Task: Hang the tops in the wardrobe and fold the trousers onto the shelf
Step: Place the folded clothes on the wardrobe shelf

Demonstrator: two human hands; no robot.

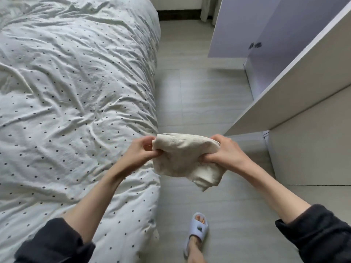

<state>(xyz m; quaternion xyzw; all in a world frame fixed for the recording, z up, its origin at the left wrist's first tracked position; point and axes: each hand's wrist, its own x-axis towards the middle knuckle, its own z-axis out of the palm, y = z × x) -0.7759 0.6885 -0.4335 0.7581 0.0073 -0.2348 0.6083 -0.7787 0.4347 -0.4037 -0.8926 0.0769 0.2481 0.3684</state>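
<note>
A folded cream garment (182,158) hangs in the air over the floor between the bed and the wardrobe; whether it is trousers or a top cannot be told. My left hand (141,151) grips its left edge. My right hand (223,150) grips its right side, fingers wrapped into the cloth. A lower corner of the bundle droops toward the floor. The wardrobe's open white door (296,88) stands at the right, above and beyond my right hand.
A bed with a white dotted duvet (66,92) fills the left. Pale wood-look floor (205,95) runs between bed and wardrobe. A lilac wardrobe front (247,27) stands at the back right. My foot in a light blue slipper (197,228) is on the floor below.
</note>
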